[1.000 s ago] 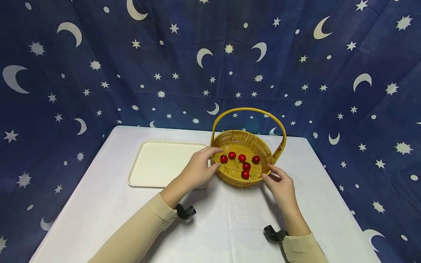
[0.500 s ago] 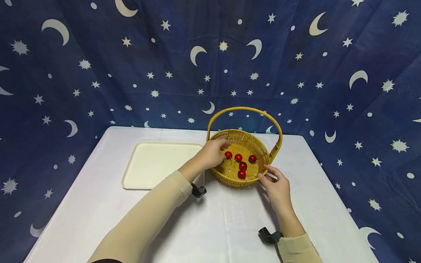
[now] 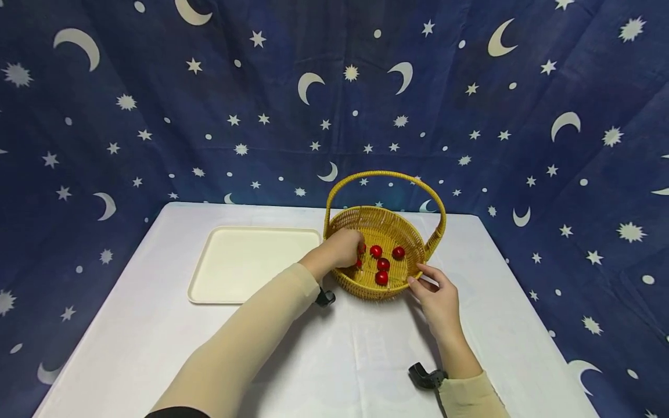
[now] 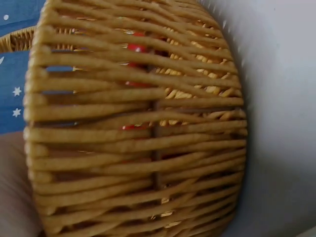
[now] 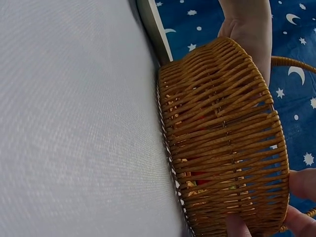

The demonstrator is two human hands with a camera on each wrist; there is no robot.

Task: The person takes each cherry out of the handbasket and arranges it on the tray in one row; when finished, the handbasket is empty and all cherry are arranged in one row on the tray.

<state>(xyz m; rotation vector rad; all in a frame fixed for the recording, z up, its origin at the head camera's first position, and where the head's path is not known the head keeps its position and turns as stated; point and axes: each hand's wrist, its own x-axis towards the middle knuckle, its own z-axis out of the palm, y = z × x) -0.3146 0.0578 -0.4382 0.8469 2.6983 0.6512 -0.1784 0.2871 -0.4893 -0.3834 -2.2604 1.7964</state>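
Note:
A yellow-brown woven basket [image 3: 368, 290] with a tall arched handle stands on the table. Several red cherries [image 3: 382, 278] lie in it. My left hand [image 3: 342, 248] reaches over the basket's left rim, fingers bent down among the cherries on that side. Its fingertips are hidden, so whether they pinch a cherry does not show. My right hand [image 3: 439, 299] grips the front right rim between thumb and fingers. In the right wrist view, fingertips [image 5: 238, 226] press the basket's outer wall. Through the weave in the left wrist view, red cherries [image 4: 137, 49] show.
A cream rectangular tray [image 3: 209, 273] lies left of the basket on the white-covered table [image 3: 334, 371]. Behind hangs a dark blue cloth [image 3: 251, 93] with moons and stars. The basket's handle [image 3: 384, 173] arches above the cherries.
My left hand has moved from the left rim into the basket, its fingers lowering among the cherries. One left-side cherry appears shifted. My right hand keeps its grip on the rim; the view has shifted slightly.

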